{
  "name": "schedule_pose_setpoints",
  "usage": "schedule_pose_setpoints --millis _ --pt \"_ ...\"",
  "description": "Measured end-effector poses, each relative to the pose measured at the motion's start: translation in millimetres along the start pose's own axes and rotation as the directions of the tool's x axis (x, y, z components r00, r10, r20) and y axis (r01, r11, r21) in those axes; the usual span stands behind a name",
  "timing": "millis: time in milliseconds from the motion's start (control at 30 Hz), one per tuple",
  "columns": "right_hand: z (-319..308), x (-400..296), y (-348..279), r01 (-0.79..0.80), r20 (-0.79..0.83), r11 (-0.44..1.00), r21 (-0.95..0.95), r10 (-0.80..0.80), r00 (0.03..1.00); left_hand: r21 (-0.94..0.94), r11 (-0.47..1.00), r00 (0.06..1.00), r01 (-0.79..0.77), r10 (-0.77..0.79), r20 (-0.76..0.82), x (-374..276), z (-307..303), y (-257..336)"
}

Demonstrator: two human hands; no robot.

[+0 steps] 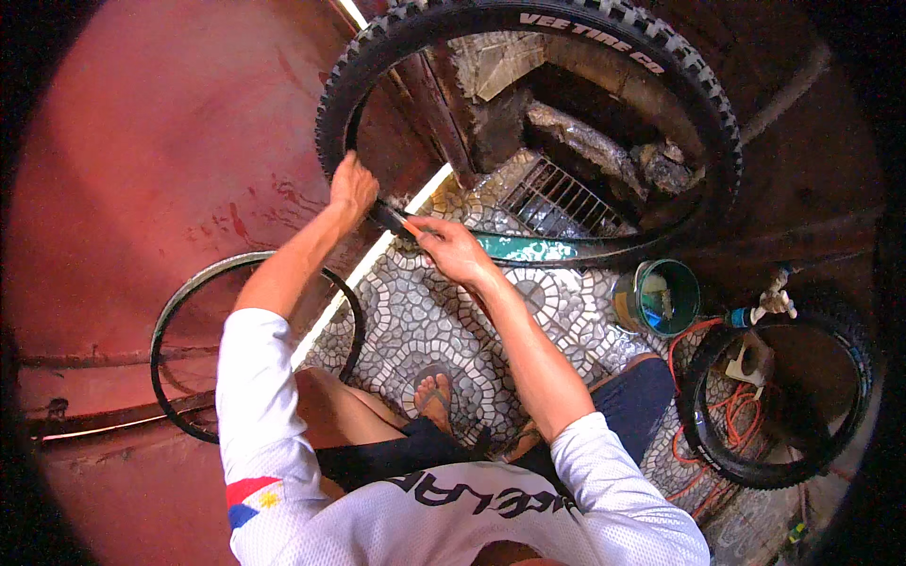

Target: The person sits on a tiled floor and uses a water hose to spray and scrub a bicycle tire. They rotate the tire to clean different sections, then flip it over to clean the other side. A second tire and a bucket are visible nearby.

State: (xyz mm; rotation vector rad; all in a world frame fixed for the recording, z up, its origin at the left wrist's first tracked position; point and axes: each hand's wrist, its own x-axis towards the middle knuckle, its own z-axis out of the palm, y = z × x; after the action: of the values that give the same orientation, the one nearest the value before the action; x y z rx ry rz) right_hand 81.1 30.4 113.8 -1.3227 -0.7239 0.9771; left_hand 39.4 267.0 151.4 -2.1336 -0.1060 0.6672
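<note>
A knobby bicycle tire (488, 18), with Vee Tire Co lettering on its sidewall, is held up in front of me. My left hand (354, 185) grips its lower left side. Along the near lower part of the tire, my right hand (453, 249) pinches a slim orange-coloured tool (412, 228), whose far end meets the tire's inside; its exact kind cannot be told. Just right of that hand, a teal stretch (527, 247) with white foam or marks shows on the inside of the tire.
A bare wheel rim (163, 311) leans at left. Right of me stand a green bucket (640, 297), a tap (775, 301) and a second tire (860, 375) around an orange hose (740, 417). Beyond the pebble-mosaic floor (425, 304) lies a metal drain grate (559, 194).
</note>
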Motion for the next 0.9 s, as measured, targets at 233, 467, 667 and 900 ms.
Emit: schedule_pose_setpoints --millis 233,467,667,900 --pt "7 6 -13 -0.085 0.048 0.991 0.102 0.081 0.996 0.005 0.997 0.988 0.073 -0.073 0.134 15 -16 28" --pt "1 -12 -9 -0.136 0.014 0.985 0.103 0.135 0.991 -0.713 0.698 0.996 0.059 0.005 0.087 18 72 153" --pt "14 34 -13 0.184 -0.098 0.982 -0.032 -0.186 0.978 -0.457 0.886 0.945 0.078 -0.211 -0.248 -5 42 67" --pt "-16 107 -111 0.574 -0.247 0.773 -0.268 -0.632 0.735 -0.694 0.711 0.6 0.116 -0.606 -0.522 -82 -52 -39"
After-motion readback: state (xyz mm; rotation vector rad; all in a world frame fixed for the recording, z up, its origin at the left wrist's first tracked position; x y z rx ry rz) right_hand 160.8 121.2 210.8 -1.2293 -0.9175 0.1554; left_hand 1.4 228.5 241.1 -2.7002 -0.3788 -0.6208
